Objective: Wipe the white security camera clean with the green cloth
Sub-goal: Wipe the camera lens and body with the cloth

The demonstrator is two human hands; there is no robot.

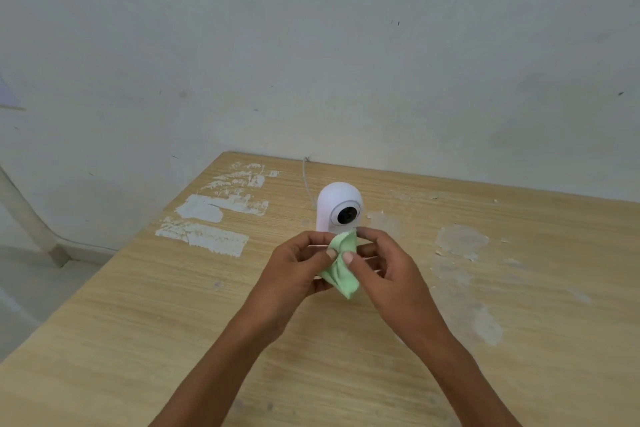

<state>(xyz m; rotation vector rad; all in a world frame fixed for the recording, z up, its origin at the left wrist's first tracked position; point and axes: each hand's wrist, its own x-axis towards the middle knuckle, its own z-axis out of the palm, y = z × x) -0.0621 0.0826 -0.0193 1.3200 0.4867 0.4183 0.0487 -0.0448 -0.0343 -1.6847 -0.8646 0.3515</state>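
A white dome-shaped security camera (pixel 337 206) stands upright on the wooden table (pixel 173 322), its dark round lens facing me. Its base is hidden behind my hands. Just in front of it I hold a small crumpled green cloth (pixel 341 267) with both hands. My left hand (pixel 298 270) pinches the cloth's left side between thumb and fingers. My right hand (pixel 381 263) pinches its right side, thumb on top. The cloth hangs between the hands, close to the camera's lower front; contact with the camera cannot be told.
A thin white cable (pixel 306 177) runs from behind the camera to the table's far edge by the pale wall (pixel 311 45). White paint patches (pixel 207 222) mark the table's left part, worn spots (pixel 460 239) its right. The table's left edge drops to the floor (pixel 31 288).
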